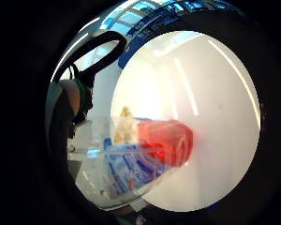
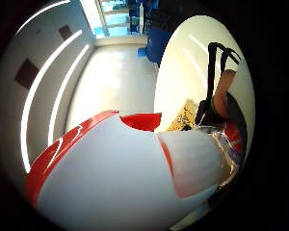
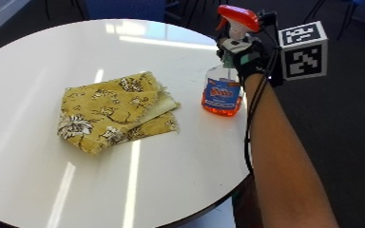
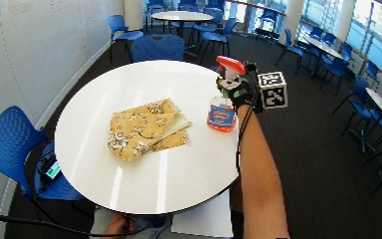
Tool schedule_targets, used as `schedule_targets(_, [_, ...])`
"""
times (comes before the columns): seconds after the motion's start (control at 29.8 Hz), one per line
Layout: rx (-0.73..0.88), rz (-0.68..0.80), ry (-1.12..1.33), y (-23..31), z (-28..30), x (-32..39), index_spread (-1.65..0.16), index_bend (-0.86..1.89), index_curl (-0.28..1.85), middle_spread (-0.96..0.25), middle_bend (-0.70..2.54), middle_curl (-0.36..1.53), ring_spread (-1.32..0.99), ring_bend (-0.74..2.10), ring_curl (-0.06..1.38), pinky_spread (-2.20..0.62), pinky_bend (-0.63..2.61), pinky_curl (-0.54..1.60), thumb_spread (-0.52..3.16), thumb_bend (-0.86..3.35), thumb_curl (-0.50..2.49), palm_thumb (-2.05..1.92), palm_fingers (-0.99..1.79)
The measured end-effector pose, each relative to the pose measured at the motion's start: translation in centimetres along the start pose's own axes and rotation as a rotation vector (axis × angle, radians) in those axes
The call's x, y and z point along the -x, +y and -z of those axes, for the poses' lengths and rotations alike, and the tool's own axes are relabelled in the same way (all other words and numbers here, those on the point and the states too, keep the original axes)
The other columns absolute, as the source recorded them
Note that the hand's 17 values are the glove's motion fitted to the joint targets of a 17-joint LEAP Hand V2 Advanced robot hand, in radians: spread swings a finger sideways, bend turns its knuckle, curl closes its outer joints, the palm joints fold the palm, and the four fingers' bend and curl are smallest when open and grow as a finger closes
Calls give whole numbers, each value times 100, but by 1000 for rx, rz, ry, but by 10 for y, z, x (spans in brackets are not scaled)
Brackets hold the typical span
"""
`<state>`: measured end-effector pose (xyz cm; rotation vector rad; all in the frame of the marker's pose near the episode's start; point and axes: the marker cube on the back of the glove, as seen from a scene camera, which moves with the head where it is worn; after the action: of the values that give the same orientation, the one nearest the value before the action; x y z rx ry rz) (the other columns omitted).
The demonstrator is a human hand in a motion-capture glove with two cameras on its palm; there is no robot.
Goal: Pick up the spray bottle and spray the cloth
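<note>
Now the gloved right hand (image 3: 249, 59) is closed around the neck of the spray bottle (image 3: 224, 90), just under its orange-red spray head (image 3: 238, 18). The bottle is upright near the edge of the round white counter (image 3: 170, 156). From the outside view I cannot tell if its base touches the counter or is lifted a little above it. The bottle is clear, with orange liquid in the lower part and a blue label on the front. The nozzle looks toward the cloth side of the counter.

The yellow cloth (image 3: 116, 111) with a floral pattern lies folded and flat in the middle of the counter, near the bottle but not touching it.

From the thumb side palm view, the white and red spray head (image 2: 125, 173) fills much of the picture, so it is very close to the palm. From the little finger side palm view, the bottle body (image 1: 145, 150) with the orange liquid is seen over the white counter.
</note>
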<state>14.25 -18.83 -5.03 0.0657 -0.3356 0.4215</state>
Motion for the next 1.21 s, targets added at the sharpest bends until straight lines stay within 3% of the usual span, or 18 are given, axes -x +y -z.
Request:
schedule_targets(0.47, [-54,56,197,-4,9,11,-26,29,52,-18,50,50,-19,47,45,-20,27,40,41,-5,73,80,137])
schedule_targets(1.21, [31,177,695,-4,-14,47,-25,33,55,-17,52,50,-17,44,44,-26,48,45,43,-4,75,80,138])
